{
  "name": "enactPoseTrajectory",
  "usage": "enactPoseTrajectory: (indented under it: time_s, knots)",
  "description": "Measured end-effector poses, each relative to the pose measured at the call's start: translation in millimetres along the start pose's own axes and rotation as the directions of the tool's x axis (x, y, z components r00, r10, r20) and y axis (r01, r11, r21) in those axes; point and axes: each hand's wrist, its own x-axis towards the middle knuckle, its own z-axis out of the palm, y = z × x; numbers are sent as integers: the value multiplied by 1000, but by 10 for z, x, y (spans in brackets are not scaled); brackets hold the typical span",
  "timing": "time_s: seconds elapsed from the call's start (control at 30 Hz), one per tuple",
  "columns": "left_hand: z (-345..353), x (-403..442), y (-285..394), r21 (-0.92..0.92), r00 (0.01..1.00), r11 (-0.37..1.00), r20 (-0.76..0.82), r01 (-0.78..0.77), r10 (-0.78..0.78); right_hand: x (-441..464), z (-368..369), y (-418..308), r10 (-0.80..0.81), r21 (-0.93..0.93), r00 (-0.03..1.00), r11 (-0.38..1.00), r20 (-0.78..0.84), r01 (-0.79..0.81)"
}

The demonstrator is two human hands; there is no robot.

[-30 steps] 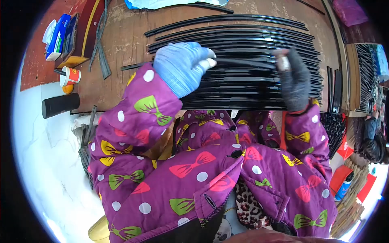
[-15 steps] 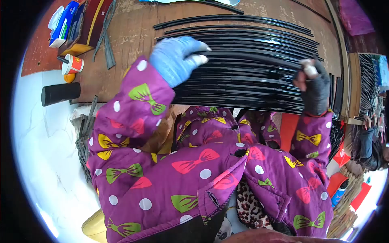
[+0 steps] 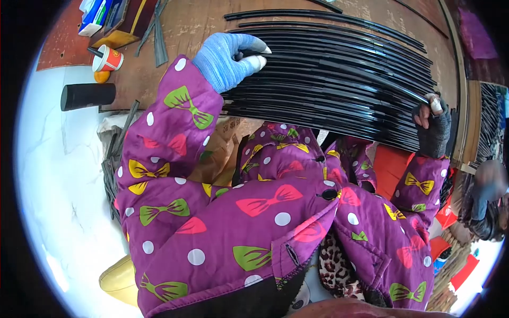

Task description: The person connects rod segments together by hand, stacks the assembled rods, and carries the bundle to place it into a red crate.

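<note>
Left hand (image 3: 222,61), blue-gloved: wrist angled up and inward, thumb and forefinger curved toward each other at the near end of the black strip (image 3: 404,91); from here one cannot tell whether they grip it. Right hand (image 3: 435,126), dark-gloved: forearm raised, fingers curled, pinching the strip's far end. The strip slants above the strip rows (image 3: 318,98) on the table (image 3: 183,32).

Left hand (image 3: 225,59) loosely curved, right hand (image 3: 435,127) curled, well apart
</note>
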Motion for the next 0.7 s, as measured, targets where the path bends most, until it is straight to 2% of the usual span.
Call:
enactPoseTrajectory:
  time_s: [0.07,0.1,0.17,0.23,0.3,0.33,0.4,0.47,0.5,0.53,0.57,0.63,0.7]
  knots:
    - [22,11,-20,-110,998,992,-33,58,-62,-12,4,3,8,15,1000,1000,2,-8]
    - [40,-21,-19,-143,996,989,-83,31,-43,-15,38,-3,9,14,1000,1000,1,-9]
    - [57,-52,-20,-114,993,993,-116,-18,4,-27,141,-4,-18,-23,997,1000,-77,16]
    - [50,-93,35,-82,988,995,-148,-63,50,-26,110,9,-22,-7,999,1000,-45,21]
    - [34,-116,118,-189,990,977,-87,96,-114,-21,97,10,-27,5,1000,1000,-16,27]
    - [31,-110,97,-189,991,978,-84,91,-108,-22,104,-5,-52,-15,999,999,2,52]
    - [15,-68,69,-320,986,933,81,164,-146,-39,250,-25,-90,-78,995,993,38,92]
    - [68,-59,166,-279,984,945,105,171,-146,-37,411,6,-101,-185,994,979,-48,91]
    - [69,-53,168,-321,984,932,103,169,-143,-10,362,28,-126,-133,992,983,17,127]
    - [72,-44,175,-364,985,916,99,168,-142,-10,355,11,-87,-124,995,989,-40,81]
    - [81,-49,198,-369,980,908,101,198,-173,1,315,21,-88,-101,996,991,-29,85]
    - [107,-28,208,-335,979,920,93,202,-181,21,258,14,-86,-80,996,993,-23,84]
    - [100,0,187,-304,974,926,61,225,-217,26,242,-22,-27,-134,997,991,-79,16]
